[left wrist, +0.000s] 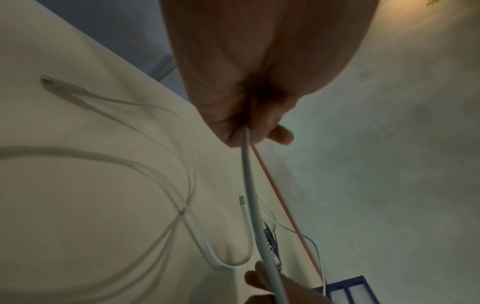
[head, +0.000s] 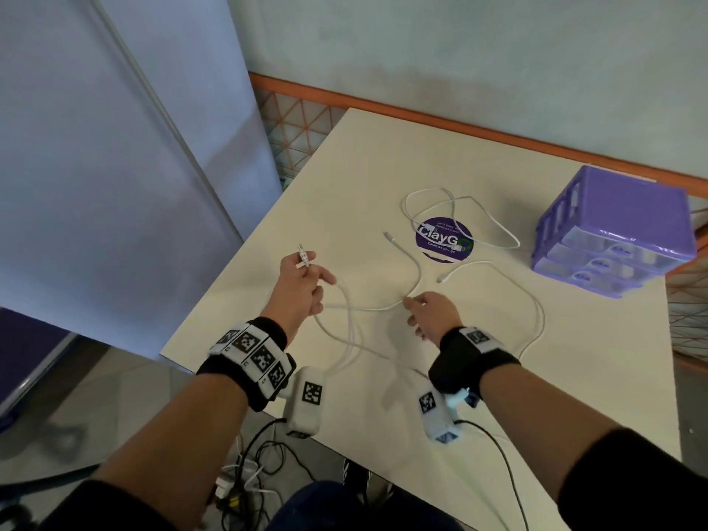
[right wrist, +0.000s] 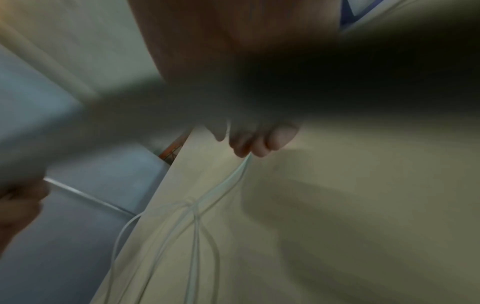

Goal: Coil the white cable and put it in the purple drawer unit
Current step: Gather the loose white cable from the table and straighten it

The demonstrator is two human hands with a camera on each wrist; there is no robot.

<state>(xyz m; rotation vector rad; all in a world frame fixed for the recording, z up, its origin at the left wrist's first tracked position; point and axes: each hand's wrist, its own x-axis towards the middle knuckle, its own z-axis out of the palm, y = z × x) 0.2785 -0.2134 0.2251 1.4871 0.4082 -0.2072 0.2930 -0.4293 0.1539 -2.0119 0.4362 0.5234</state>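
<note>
A long white cable (head: 367, 308) sprawls in loose loops over the cream table (head: 574, 377). My left hand (head: 306, 275) grips one end of it above the table's left edge, and the metal plug (head: 303, 257) sticks up past the fingers. In the left wrist view the cable (left wrist: 246, 174) runs out of my left hand (left wrist: 249, 131) toward the right hand (left wrist: 262, 277). My right hand (head: 413, 305) pinches the cable further along; its fingertips (right wrist: 249, 148) close on the strand (right wrist: 233, 176). The purple drawer unit (head: 613, 231) stands at the right, its drawers closed.
A round purple sticker (head: 444, 237) lies mid-table under more white cable loops (head: 459, 208), with loose plug ends (head: 387, 235) nearby. An orange rail and grey wall bound the far side. A blue-grey panel stands on the left. Dark cords (head: 260, 461) lie on the floor below.
</note>
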